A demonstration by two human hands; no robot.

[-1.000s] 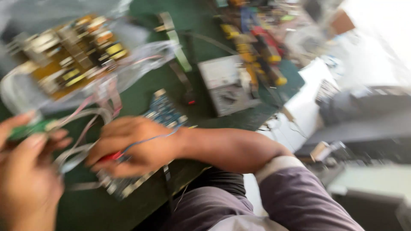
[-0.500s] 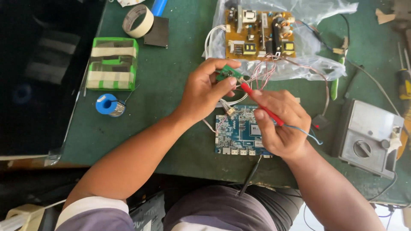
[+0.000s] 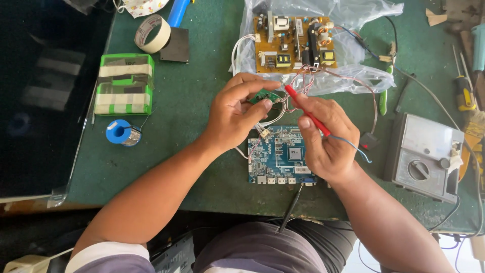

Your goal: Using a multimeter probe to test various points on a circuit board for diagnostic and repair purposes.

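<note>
Left hand point(image 3: 237, 114): fingers closed in a pinch on a small green board point(image 3: 264, 97), held above the mat at about 12 o'clock from the blue board.
Right hand point(image 3: 323, 139): closed around a red probe point(image 3: 306, 114), pen-style, tip angled toward 10 o'clock and meeting the small green board's right edge.
Small green board: between thumb and fingertips of the left hand, just below the plastic bag, thin red and white wires point(image 3: 298, 83) trailing up toward 1 o'clock.
Blue board point(image 3: 281, 155): flat on the green mat point(image 3: 202, 76), directly under both hands, connector row along its 6 o'clock edge, partly covered by the right hand.
Black probe point(image 3: 290, 208): lying at 6 o'clock from the blue board, untouched, tip near the connectors.
Yellow power board point(image 3: 295, 43): at 12 o'clock, resting on a clear plastic bag point(image 3: 353, 20).
Analog multimeter point(image 3: 423, 156): grey, at 3 o'clock from the right hand, well apart.
Green-taped block point(image 3: 124, 83): at 9 o'clock from the left hand, well apart.
Solder spool point(image 3: 121, 133): blue, just below the taped block.
Tape roll point(image 3: 152, 33): at 11 o'clock, leaning against a dark square pad.
Dark screen panel point(image 3: 40, 91): far at 9 o'clock, along the mat's edge.
Screwdrivers point(image 3: 464, 91): at 2 o'clock, near the table's right edge.
</note>
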